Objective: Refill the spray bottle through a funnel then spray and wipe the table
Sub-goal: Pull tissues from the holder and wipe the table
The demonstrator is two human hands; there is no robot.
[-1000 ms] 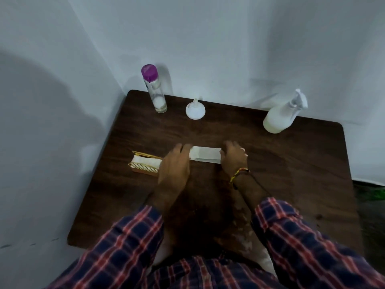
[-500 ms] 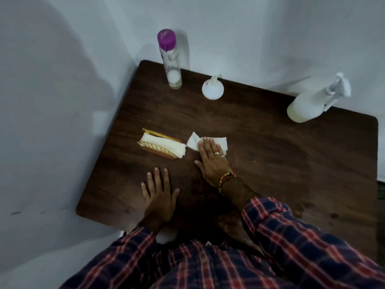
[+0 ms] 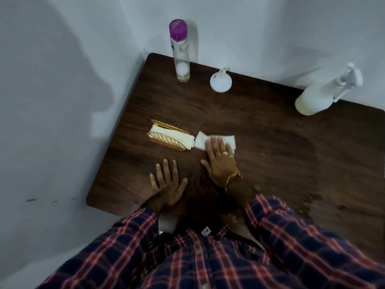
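My right hand (image 3: pixel 220 161) lies flat on a white tissue (image 3: pixel 230 140), pressing it against the dark wooden table (image 3: pixel 260 113) near its middle. My left hand (image 3: pixel 167 184) rests palm down on the table near the front edge, fingers spread, holding nothing. The white spray bottle (image 3: pixel 314 97) stands at the back right corner with its trigger head on. A small white funnel (image 3: pixel 220 83) sits upside down at the back centre. A tall clear bottle with a purple cap (image 3: pixel 180 59) stands at the back left.
A gold wire napkin holder (image 3: pixel 169 138) full of white tissues stands just left of my right hand. White walls close in the table's back and left sides. A darker wet-looking patch (image 3: pixel 291 167) spreads over the table's right half.
A second ago both hands were on the tissue. My left hand has since come back to the front edge, and my right hand alone stays flat on the tissue.
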